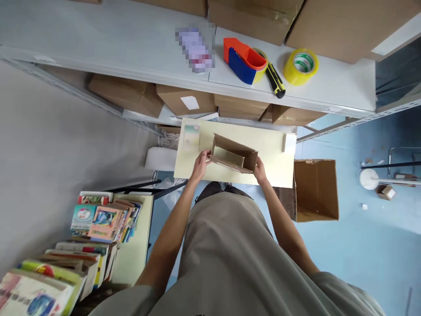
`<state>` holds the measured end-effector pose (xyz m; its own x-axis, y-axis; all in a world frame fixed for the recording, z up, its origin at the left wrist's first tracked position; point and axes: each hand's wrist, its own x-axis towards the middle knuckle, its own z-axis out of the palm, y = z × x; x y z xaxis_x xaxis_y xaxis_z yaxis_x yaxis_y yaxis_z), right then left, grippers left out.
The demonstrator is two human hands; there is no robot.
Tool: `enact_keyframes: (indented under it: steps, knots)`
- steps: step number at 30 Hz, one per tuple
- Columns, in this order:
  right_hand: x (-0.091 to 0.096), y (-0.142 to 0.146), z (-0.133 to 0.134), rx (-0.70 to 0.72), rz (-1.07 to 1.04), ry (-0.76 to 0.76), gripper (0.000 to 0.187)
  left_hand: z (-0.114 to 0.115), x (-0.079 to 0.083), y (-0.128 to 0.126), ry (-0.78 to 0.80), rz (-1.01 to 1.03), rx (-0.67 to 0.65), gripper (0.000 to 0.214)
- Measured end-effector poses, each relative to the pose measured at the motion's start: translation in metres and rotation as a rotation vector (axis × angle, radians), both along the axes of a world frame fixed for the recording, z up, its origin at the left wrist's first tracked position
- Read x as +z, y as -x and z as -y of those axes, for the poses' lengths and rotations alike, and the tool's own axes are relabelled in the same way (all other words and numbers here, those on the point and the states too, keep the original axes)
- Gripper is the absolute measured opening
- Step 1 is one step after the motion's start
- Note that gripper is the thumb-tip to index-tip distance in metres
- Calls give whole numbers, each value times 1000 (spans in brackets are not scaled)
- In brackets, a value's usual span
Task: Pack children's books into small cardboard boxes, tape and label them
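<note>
A small cardboard box [234,164] without a lid sits between my hands over the pale yellow table [272,171]. Its top faces up, and its inside looks bare apart from a paler panel or bottom. My left hand [200,166] grips the box's left end, thumb near the rim. The right end is held by my right hand [259,170], its fingers partly hidden behind the cardboard. A thin pale booklet or sheet [191,138] lies at the table's left, and a small white box [289,143] stands at its right edge.
On the shelf [131,48] ahead lie an orange-blue tape dispenser [241,61], a yellow-black utility knife [275,80], a yellow tape roll [300,66] and a blurred-out item. A large open carton [316,191] stands right of the table. Stacked books [105,219] are at left.
</note>
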<state>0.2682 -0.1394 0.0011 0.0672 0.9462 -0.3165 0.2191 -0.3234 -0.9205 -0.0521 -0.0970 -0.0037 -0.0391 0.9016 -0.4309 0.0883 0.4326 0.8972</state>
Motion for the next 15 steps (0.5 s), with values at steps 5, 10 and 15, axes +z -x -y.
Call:
enact_keyframes:
  steps: [5, 10, 15]
  knots:
    - [17, 3, 6, -80, -168, 172, 76, -9, -5, 22, 47, 2, -106, 78]
    - [27, 7, 14, -155, -266, 239, 84, -24, -10, 33, -21, -68, -230, 72]
    - [41, 15, 15, -178, -285, 223, 86, -26, 2, 42, -183, -190, -398, 101]
